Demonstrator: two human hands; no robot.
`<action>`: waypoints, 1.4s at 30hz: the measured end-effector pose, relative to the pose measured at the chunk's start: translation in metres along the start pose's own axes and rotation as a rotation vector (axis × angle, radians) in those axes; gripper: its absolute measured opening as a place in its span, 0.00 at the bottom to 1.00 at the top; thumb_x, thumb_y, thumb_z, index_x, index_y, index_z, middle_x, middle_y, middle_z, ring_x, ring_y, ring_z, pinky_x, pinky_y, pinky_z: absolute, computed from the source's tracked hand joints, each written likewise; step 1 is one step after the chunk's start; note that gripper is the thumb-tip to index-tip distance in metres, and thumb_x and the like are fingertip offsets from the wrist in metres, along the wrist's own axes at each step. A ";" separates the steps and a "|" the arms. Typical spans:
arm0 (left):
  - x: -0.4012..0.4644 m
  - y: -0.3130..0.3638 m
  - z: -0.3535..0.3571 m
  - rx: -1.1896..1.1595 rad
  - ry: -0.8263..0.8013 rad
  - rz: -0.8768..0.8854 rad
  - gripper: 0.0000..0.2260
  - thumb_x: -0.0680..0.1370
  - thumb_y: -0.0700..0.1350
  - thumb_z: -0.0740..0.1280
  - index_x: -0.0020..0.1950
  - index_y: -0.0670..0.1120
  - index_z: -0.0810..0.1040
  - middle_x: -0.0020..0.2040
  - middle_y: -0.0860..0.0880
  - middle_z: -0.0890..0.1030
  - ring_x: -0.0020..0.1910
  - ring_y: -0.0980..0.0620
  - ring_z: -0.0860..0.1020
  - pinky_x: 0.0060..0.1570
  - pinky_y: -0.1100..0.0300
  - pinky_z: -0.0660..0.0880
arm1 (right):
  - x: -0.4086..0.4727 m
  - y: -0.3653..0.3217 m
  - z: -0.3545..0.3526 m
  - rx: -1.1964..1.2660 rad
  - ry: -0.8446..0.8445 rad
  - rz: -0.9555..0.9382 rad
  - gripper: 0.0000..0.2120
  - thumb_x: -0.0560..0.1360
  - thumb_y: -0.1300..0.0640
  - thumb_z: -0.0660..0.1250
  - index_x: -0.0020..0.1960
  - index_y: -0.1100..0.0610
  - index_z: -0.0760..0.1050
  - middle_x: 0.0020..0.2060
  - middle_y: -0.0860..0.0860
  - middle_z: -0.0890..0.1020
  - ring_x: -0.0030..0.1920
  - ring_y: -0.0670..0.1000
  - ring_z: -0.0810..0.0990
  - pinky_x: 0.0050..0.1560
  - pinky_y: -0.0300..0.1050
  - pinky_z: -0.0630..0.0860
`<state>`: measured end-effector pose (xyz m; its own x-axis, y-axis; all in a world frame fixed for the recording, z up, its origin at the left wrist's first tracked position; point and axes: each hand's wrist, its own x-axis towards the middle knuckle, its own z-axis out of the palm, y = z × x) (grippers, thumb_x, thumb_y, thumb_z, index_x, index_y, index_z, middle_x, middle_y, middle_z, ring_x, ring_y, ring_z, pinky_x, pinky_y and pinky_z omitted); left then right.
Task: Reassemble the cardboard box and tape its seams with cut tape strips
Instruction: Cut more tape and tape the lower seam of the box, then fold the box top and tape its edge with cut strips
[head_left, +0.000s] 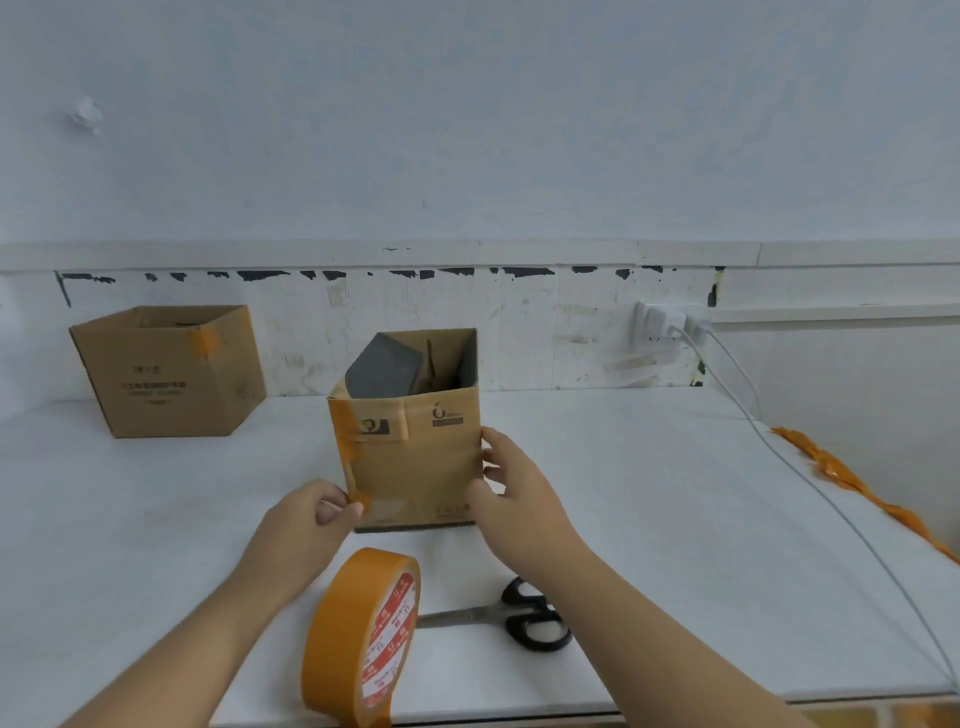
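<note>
White table (649, 519) against a scuffed wall. Head view: small cardboard box (415, 462), upright mid-table, top open, dark grey block (382, 371) inside. Left hand (306, 525) pinches orange tape strip (350, 452) at the box's lower left corner; right hand (511, 486) rests on the right side, fingers loosely curved. Tape roll (358, 639) stands on edge at the near table edge, scissors (511, 616) just beside. Second box (166, 371) back left, open; contents indistinct. Crumpled tape (862, 493) along right edge.
</note>
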<state>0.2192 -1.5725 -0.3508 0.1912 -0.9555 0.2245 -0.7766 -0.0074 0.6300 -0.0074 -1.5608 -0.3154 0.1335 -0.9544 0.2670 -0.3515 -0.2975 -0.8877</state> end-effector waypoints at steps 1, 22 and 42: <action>0.001 0.004 0.000 -0.088 -0.004 -0.079 0.10 0.76 0.55 0.66 0.51 0.50 0.75 0.45 0.51 0.80 0.41 0.57 0.77 0.37 0.63 0.73 | -0.005 -0.002 0.001 -0.008 -0.002 -0.001 0.24 0.76 0.55 0.58 0.71 0.44 0.63 0.59 0.40 0.71 0.53 0.39 0.72 0.43 0.27 0.68; -0.032 0.124 -0.043 0.185 0.205 0.479 0.15 0.78 0.54 0.62 0.63 0.51 0.73 0.33 0.53 0.74 0.34 0.55 0.74 0.31 0.61 0.72 | -0.038 -0.010 0.003 -0.153 -0.112 -0.071 0.24 0.78 0.58 0.58 0.71 0.41 0.60 0.65 0.47 0.70 0.62 0.48 0.70 0.46 0.29 0.68; -0.017 0.089 -0.056 0.069 0.046 0.540 0.09 0.77 0.48 0.64 0.57 0.56 0.72 0.44 0.57 0.75 0.46 0.58 0.75 0.40 0.66 0.69 | -0.021 -0.013 -0.043 -0.211 -0.029 -0.110 0.25 0.76 0.57 0.61 0.71 0.46 0.61 0.60 0.49 0.72 0.54 0.47 0.74 0.52 0.40 0.72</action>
<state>0.1803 -1.5407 -0.2571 -0.2208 -0.8150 0.5358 -0.8086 0.4601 0.3666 -0.0460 -1.5382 -0.2935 0.2071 -0.9157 0.3444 -0.5192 -0.4013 -0.7546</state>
